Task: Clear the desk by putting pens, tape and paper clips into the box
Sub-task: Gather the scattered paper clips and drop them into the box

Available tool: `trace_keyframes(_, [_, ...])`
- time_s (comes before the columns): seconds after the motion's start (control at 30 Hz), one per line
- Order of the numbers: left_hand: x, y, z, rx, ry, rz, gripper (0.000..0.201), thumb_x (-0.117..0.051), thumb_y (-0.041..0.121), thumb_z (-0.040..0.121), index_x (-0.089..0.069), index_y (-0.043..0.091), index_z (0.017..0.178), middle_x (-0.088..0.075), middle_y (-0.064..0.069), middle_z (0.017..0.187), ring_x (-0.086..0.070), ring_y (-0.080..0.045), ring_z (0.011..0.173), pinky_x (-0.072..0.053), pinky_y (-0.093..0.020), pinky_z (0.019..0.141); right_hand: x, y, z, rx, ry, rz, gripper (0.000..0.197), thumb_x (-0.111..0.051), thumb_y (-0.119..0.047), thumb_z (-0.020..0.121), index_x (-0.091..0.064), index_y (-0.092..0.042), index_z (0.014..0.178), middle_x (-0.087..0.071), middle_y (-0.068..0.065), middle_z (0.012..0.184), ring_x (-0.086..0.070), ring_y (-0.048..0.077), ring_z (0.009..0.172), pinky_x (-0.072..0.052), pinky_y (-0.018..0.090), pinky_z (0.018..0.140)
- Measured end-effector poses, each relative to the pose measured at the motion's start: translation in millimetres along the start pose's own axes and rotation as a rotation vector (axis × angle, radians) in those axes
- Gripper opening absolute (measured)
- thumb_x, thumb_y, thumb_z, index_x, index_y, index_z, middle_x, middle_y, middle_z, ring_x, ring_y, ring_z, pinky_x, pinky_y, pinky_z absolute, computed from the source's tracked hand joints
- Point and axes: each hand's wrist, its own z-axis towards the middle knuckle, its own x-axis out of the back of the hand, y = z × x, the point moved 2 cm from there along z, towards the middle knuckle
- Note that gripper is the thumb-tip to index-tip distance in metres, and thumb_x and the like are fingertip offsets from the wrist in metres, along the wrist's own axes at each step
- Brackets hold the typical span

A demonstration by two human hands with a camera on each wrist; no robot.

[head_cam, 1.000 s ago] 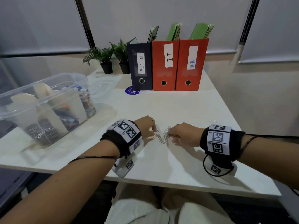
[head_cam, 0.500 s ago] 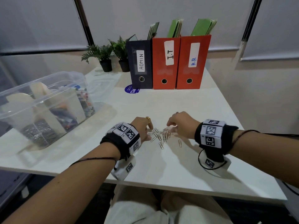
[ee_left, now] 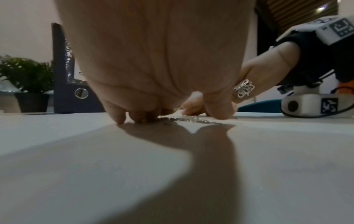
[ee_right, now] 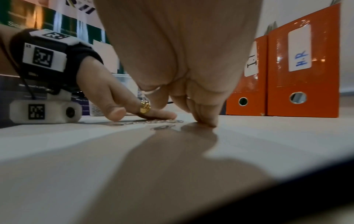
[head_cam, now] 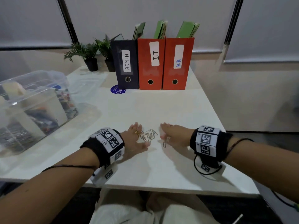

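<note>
A small heap of silver paper clips lies on the white desk between my two hands. My left hand rests flat beside the heap's left edge, fingers straight, fingertips touching the desk. My right hand lies flat on the heap's right side, fingers straight. One stray paper clip sits just under the right thumb. The clear plastic box stands at the left; it holds pens, tape and clips in compartments. The clips and the stray clip show in the wrist views.
Three file boxes stand at the back: a dark ADMIN one, then red I.T and H.R. Two small potted plants stand to their left. A blue round sticker lies in front of them. The box lid lies behind the box.
Both hands have flattened and spread slightly apart; the clips, earlier covered by curled fingers, now lie exposed in a tighter heap between the hands.
</note>
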Motion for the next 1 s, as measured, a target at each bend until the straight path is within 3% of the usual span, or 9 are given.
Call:
trace_keyframes(0.1, [0, -2, 1, -0.141, -0.023, -0.009, 0.098, -0.042, 0.066, 0.083, 0.014, 0.018, 0.148, 0.015, 0.001, 0.157, 0.005, -0.015, 0.146, -0.009, -0.037, 0.120, -5, -11, 5, 0.166, 0.010, 0.037, 0.063, -0.047, -0.032, 0.096, -0.019, -0.008, 0.147, -0.042, 0.016, 0.142, -0.046, 0.027, 0.126, -0.036, 0.030, 0.102])
trace_keyframes(0.17, [6, -7, 4, -0.139, 0.052, -0.087, 0.110, -0.054, 0.069, 0.067, 0.000, 0.022, 0.150, -0.009, 0.001, 0.158, -0.016, -0.016, 0.145, -0.022, -0.037, 0.118, -2, -11, 8, 0.186, 0.053, -0.009, 0.075, -0.061, -0.035, 0.087, -0.024, -0.008, 0.146, -0.049, 0.014, 0.134, -0.048, 0.027, 0.120, -0.038, 0.028, 0.096])
trace_keyframes(0.23, [12, -5, 5, -0.118, 0.137, -0.110, 0.114, -0.067, 0.065, 0.058, -0.014, 0.021, 0.149, -0.030, 0.002, 0.150, -0.032, -0.018, 0.137, -0.033, -0.037, 0.111, 0, -11, 9, 0.194, 0.132, 0.000, 0.082, -0.071, -0.035, 0.080, -0.028, -0.007, 0.145, -0.047, 0.013, 0.132, -0.044, 0.026, 0.123, -0.035, 0.028, 0.100])
trace_keyframes(0.37, [19, 5, 1, -0.065, 0.209, -0.112, 0.087, -0.081, 0.050, 0.056, -0.042, 0.027, 0.130, -0.041, 0.007, 0.123, -0.044, -0.016, 0.114, -0.044, -0.035, 0.095, 9, -14, 20, 0.172, 0.147, 0.008, 0.076, -0.077, -0.036, 0.072, -0.045, -0.009, 0.136, -0.050, 0.010, 0.128, -0.045, 0.022, 0.120, -0.035, 0.024, 0.095])
trace_keyframes(0.53, [24, 6, 5, -0.004, 0.258, -0.177, 0.052, -0.080, 0.033, 0.070, -0.056, 0.016, 0.113, -0.048, -0.001, 0.120, -0.056, -0.020, 0.104, -0.045, -0.028, 0.088, 16, -21, 34, 0.186, 0.172, 0.009, 0.044, -0.074, -0.027, 0.077, -0.062, -0.012, 0.117, -0.058, 0.008, 0.113, -0.052, 0.021, 0.106, -0.034, 0.021, 0.078])
trace_keyframes(0.7, [33, 12, 10, -0.024, 0.251, -0.096, 0.040, -0.074, 0.019, 0.079, -0.059, 0.010, 0.115, -0.057, -0.007, 0.118, -0.057, -0.022, 0.108, -0.045, -0.029, 0.089, 18, -29, 38, 0.239, 0.158, 0.003, 0.022, -0.065, -0.012, 0.084, -0.069, -0.010, 0.106, -0.061, 0.000, 0.091, -0.058, 0.021, 0.102, -0.041, 0.021, 0.080])
trace_keyframes(0.8, [33, 14, 13, -0.036, 0.230, -0.058, 0.034, -0.072, 0.016, 0.080, -0.060, 0.007, 0.110, -0.063, -0.009, 0.112, -0.060, -0.024, 0.102, -0.049, -0.031, 0.086, 17, -30, 39, 0.255, 0.167, -0.039, 0.028, -0.056, 0.000, 0.085, -0.068, -0.009, 0.108, -0.068, 0.004, 0.101, -0.058, 0.021, 0.104, -0.036, 0.017, 0.076])
trace_keyframes(1.0, [33, 24, 14, -0.032, 0.208, 0.034, 0.028, -0.060, 0.015, 0.088, -0.056, -0.001, 0.111, -0.061, -0.015, 0.111, -0.059, -0.029, 0.105, -0.046, -0.030, 0.081, 14, -29, 42, 0.217, 0.145, -0.054, 0.039, -0.050, 0.009, 0.081, -0.063, -0.007, 0.114, -0.066, 0.010, 0.111, -0.060, 0.024, 0.104, -0.041, 0.022, 0.076])
